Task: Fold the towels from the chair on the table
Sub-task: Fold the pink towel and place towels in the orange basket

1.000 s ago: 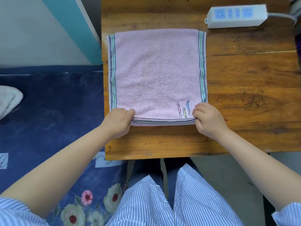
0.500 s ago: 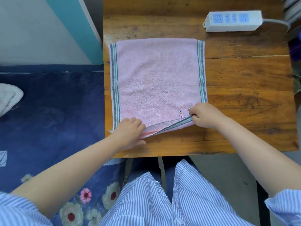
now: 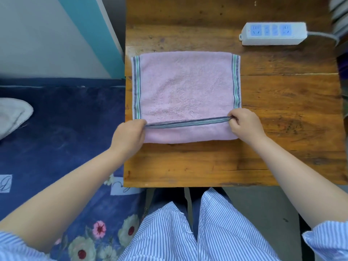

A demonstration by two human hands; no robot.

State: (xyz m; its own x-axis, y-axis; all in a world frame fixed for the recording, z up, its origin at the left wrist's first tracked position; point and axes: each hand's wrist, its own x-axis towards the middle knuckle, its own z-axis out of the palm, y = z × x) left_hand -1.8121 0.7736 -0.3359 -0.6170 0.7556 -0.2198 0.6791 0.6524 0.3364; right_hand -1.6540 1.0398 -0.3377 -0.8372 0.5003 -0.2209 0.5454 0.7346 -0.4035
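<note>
home: floral bedding (image 3: pixel 62 132) beside wooden table (image 3: pixel 282 113)

White cloth (image 3: pixel 13 117) and power strip cable (image 3: pixel 323 35) cut off by the edges.

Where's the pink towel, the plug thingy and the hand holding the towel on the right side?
pink towel (image 3: pixel 185 87): head view, flat middle.
power strip (image 3: pixel 273 33): head view, top face.
right hand (image 3: pixel 243 125): head view, back of hand.

The towel (image 3: pixel 185 91) is pink with grey and green stripes along its borders. It lies on a brown wooden bench (image 3: pixel 282 119). Beyond the towel, a white power strip (image 3: pixel 273 33) has blue sockets. Left of the bench, a navy floral bedcover (image 3: pixel 66 138).
</note>
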